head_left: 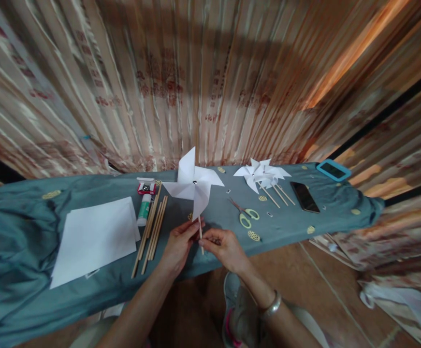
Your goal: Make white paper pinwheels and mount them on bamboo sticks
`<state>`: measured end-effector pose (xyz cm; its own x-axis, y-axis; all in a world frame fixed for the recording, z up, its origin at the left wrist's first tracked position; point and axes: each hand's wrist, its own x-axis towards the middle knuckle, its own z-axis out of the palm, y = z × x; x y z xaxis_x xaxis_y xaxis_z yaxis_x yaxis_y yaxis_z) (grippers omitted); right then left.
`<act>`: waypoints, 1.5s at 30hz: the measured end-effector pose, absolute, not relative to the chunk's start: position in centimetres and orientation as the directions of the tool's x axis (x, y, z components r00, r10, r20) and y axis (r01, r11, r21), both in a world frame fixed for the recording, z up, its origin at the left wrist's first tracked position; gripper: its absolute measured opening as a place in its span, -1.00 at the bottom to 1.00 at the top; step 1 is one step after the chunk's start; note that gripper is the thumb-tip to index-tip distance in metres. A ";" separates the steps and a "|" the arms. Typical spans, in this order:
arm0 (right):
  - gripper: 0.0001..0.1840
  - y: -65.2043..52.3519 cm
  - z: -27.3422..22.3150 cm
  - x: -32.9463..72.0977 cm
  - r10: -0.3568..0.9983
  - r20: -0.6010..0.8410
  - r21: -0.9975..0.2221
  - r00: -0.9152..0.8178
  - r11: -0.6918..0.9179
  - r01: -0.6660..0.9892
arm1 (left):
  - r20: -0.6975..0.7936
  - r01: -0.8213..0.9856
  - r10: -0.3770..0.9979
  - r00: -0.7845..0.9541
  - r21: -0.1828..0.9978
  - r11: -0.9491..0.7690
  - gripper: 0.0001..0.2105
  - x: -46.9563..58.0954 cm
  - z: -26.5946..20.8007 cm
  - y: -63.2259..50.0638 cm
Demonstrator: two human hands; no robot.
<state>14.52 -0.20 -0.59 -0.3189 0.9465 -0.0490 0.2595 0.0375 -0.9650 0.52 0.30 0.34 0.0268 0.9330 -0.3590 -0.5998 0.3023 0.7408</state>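
Note:
A white paper pinwheel point(205, 180) with a silver pin at its centre stands upright above the cloth. Its thin wooden stick point(200, 227) runs down between my hands. My left hand point(180, 243) grips the stick just below the blades. Lower down, my right hand point(225, 247) pinches the same stick between thumb and fingers. Left of my hands lie several loose wooden sticks point(156, 229), a green and white glue stick point(144, 210) and a small red box point(147, 187) with shiny pins. Green-handled scissors point(245, 216) lie open to the right.
A stack of white paper point(97, 237) is on the cloth-covered table point(210, 258) at left. Finished pinwheels point(264, 170) lie at the back right, beside a dark phone point(305, 196) and a blue-framed device point(333, 169). A pleated curtain point(195, 82) hangs behind the table.

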 end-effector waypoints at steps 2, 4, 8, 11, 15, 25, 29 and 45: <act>-0.74 -0.2 -0.6 14.5 0.945 -0.042 -0.963 -0.323 0.047 0.264 | -0.364 -0.578 0.931 0.015 0.757 0.305 -0.66 0.6 0.3 0.2; -0.73 -0.2 -0.5 14.5 0.942 -0.038 -0.958 -0.333 0.060 0.279 | -0.369 -0.563 0.930 0.001 0.768 0.305 -0.66 0.5 0.2 0.2; -0.68 0.7 0.2 15.7 0.966 0.015 -0.953 -0.258 0.092 0.290 | -0.368 -0.528 0.929 -0.026 0.794 0.300 -0.66 0.4 0.1 0.2; -0.65 2.2 0.9 18.0 0.987 0.158 -0.923 0.025 0.138 0.358 | -0.377 -0.456 0.926 -0.025 0.828 0.325 -0.65 0.4 0.0 -0.1; -0.54 3.9 1.5 20.7 0.920 0.339 -0.859 0.197 0.217 0.463 | -0.380 -0.393 0.925 0.015 0.848 0.355 -0.68 0.6 -0.2 -0.6; -0.59 5.5 1.3 21.5 0.952 0.251 -0.897 0.174 0.161 0.411 | -0.389 -0.287 0.919 0.068 0.874 0.391 -0.74 1.3 -0.5 -1.0; -0.67 5.3 1.2 21.0 0.965 0.197 -0.942 0.173 0.137 0.308 | -0.363 -0.284 0.931 0.036 0.889 0.358 -0.73 1.4 -0.5 -0.9; -0.58 3.3 3.0 17.9 0.995 -0.097 -0.993 -0.014 -0.098 -0.072 | -0.321 -0.280 0.947 -0.024 0.911 0.302 -0.70 1.4 -0.8 -0.6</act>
<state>17.87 3.27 2.97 -0.0136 0.9952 -0.0971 -0.0723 -0.0979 -0.9926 1.38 -0.62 -0.77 -0.0241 0.9468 -0.3210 -0.2800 0.3018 0.9113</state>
